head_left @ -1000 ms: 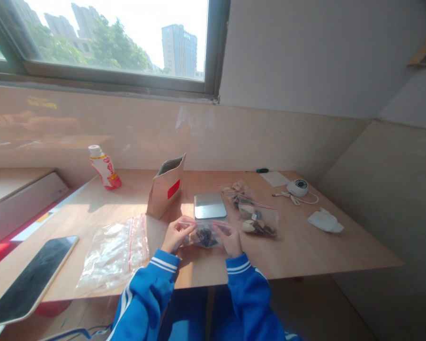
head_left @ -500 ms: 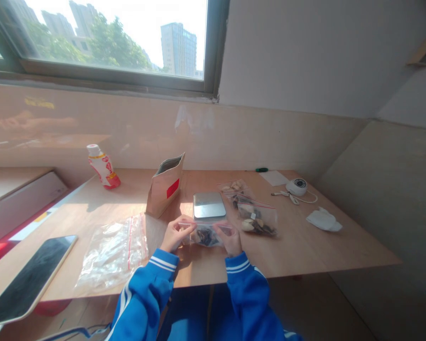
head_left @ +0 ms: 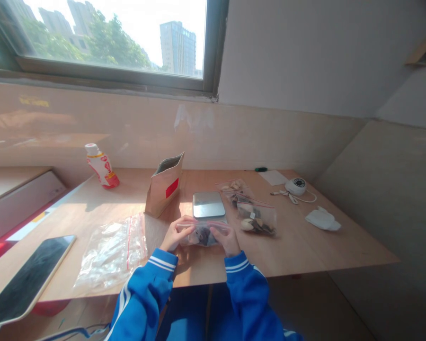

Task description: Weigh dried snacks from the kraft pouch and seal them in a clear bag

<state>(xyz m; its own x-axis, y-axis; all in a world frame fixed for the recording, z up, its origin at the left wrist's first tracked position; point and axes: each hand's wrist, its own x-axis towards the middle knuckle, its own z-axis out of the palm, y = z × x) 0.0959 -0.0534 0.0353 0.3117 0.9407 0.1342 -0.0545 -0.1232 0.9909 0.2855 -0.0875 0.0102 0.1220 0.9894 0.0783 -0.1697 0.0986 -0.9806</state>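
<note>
Both hands hold a small zip bag [head_left: 201, 235] of dark pieces and pale shells, low over the wooden table [head_left: 298, 241]. My left hand [head_left: 173, 234] pinches the bag's left end along its red-lined zip edge. My right hand [head_left: 227, 239] grips the right end, and my fingers hide part of the bag. Just behind the bag lies a flat steel scale [head_left: 209, 205]. To the right of my right hand rest two zip bags of nuts and dark pieces [head_left: 255, 219], one overlapping the other. A crumpled clear zip bag [head_left: 111, 254] lies left of my left hand.
A kraft paper bag [head_left: 164, 185] with a red label stands behind my left hand. Further out are a red-and-white bottle [head_left: 101, 166], a phone [head_left: 28, 274], a white corded device [head_left: 296, 186], a white cloth [head_left: 322, 219] and a paper sheet [head_left: 272, 177].
My hands have drawn slightly closer together along the bag's zip edge. The bag has shifted a little left. The whole view has drifted slightly.
</note>
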